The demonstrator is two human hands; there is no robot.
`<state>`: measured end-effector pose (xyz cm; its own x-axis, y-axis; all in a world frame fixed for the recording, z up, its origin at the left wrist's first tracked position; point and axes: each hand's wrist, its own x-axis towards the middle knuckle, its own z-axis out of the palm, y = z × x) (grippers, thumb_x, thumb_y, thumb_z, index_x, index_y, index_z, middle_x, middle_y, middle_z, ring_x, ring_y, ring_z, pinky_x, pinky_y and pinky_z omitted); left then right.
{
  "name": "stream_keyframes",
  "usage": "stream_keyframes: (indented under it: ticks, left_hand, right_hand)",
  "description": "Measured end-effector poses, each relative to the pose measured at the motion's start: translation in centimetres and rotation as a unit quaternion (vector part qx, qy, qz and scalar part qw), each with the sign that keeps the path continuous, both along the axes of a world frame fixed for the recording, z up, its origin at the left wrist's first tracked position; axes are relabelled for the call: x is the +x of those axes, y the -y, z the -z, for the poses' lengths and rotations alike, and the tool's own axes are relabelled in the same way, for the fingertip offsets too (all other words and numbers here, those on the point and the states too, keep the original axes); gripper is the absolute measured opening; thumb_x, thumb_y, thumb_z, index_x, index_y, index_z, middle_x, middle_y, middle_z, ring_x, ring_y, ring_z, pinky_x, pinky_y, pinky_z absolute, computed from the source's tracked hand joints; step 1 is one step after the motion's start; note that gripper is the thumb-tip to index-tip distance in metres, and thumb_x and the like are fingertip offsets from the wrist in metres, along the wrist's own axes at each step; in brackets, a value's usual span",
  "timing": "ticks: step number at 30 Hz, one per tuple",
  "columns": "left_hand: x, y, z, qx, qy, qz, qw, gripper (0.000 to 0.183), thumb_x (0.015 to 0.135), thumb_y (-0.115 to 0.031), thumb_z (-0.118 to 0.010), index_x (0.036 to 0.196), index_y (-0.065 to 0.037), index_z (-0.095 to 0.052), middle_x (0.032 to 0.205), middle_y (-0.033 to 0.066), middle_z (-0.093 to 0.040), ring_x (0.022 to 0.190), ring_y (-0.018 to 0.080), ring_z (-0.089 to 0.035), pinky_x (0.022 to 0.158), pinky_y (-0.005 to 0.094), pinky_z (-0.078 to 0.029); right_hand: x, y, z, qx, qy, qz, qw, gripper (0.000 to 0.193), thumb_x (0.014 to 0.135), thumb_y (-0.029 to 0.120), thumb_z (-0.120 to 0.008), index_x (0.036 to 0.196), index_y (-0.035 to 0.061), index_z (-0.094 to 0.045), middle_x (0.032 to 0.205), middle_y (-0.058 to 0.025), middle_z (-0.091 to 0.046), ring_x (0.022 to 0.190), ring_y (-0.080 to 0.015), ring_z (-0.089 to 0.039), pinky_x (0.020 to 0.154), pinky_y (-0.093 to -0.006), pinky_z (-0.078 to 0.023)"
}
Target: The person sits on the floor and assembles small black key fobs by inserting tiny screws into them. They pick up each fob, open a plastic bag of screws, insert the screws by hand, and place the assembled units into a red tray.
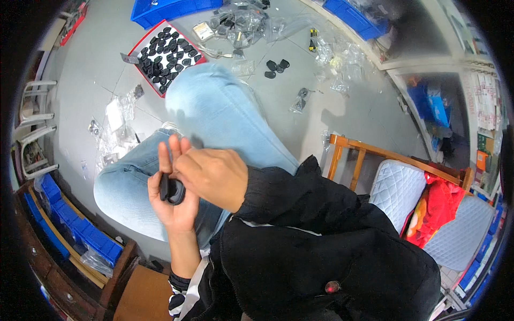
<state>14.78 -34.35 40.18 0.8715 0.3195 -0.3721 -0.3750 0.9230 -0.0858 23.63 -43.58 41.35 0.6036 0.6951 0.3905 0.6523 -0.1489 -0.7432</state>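
Palm up over my lap, my left hand (pixel 179 211) holds a small black plastic shell (pixel 175 191) that looks like a key fob case, in two parts, one standing on edge beside a rounded, hollowed one. The thumb rests against the parts, while two fingers stretch upward. My right hand (pixel 214 174) reaches across from the right, its fingers pinched together over the left fingers just above the shell. Whatever is in that pinch is hidden. A red-rimmed tray (pixel 197 55) on the floor beyond my knee carries many similar black shells.
Several black shells (pixel 276 67) lie loose on the grey floor. Clear plastic bags (pixel 243 24) are heaped beyond, near a blue bin (pixel 176 9). A wooden chair (pixel 353 142) with quilted pads stands right; a drawer cabinet (pixel 59 286) with blue trays is at lower left.
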Motion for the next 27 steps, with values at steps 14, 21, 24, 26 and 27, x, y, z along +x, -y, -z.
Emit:
stream_keyframes:
  ticks: [14, 21, 24, 26, 27]
  left_hand:
    - [0.3, 0.7, 0.9, 0.083, 0.026, 0.055, 0.995, 0.054, 0.066, -0.006, -0.047, 0.12, -0.005, -0.049, 0.132, 0.0083, -0.04, 0.129, 0.0208, -0.024, 0.108, 0.0368, -0.013]
    - [1.1, 0.3, 0.7, 0.031, 0.018, 0.063, 0.997, 0.037, 0.079, -0.007, -0.048, 0.115, -0.003, -0.052, 0.125, 0.0101, -0.047, 0.125, 0.0223, -0.032, 0.105, 0.0365, -0.023]
    - [1.1, 0.6, 0.9, 0.021, 0.054, 0.068, 0.996, 0.038, 0.08, -0.007, -0.047, 0.118, -0.004, -0.05, 0.126, 0.008, -0.046, 0.125, 0.0209, -0.033, 0.105, 0.0368, -0.023]
    - [0.8, 0.9, 0.8, 0.017, 0.056, 0.069, 0.996, 0.038, 0.082, -0.007, -0.046, 0.12, -0.006, -0.047, 0.128, 0.0067, -0.045, 0.125, 0.0201, -0.033, 0.105, 0.037, -0.022]
    - [0.5, 0.9, 0.6, 0.012, 0.04, 0.067, 0.997, 0.039, 0.082, -0.008, -0.045, 0.121, -0.007, -0.046, 0.128, 0.0062, -0.044, 0.125, 0.0198, -0.032, 0.105, 0.037, -0.022]
  right_hand:
    - [1.6, 1.6, 0.8, 0.001, 0.01, -0.036, 0.999, 0.011, 0.069, 0.008, -0.058, 0.076, 0.0029, -0.05, 0.064, -0.0054, -0.05, 0.057, -0.0209, -0.057, 0.048, -0.0315, -0.046]
    - [2.1, 2.0, 1.1, 0.074, -0.071, -0.022, 0.994, 0.018, 0.068, 0.008, -0.064, 0.075, 0.0046, -0.048, 0.063, -0.0056, -0.05, 0.056, -0.0216, -0.056, 0.047, -0.0317, -0.045]
    - [2.0, 2.4, 1.0, 0.058, -0.051, -0.011, 0.997, 0.017, 0.068, 0.008, -0.064, 0.073, 0.0045, -0.048, 0.063, -0.0055, -0.05, 0.055, -0.0206, -0.056, 0.046, -0.031, -0.045]
    - [1.9, 2.5, 0.9, 0.044, -0.038, -0.001, 0.998, 0.017, 0.068, 0.009, -0.064, 0.072, 0.0044, -0.048, 0.063, -0.0054, -0.05, 0.054, -0.0197, -0.056, 0.045, -0.0303, -0.045]
    - [1.8, 2.5, 0.9, 0.049, -0.027, 0.0, 0.998, 0.017, 0.068, 0.009, -0.063, 0.072, 0.0042, -0.048, 0.064, -0.0056, -0.05, 0.054, -0.0192, -0.056, 0.045, -0.03, -0.045]
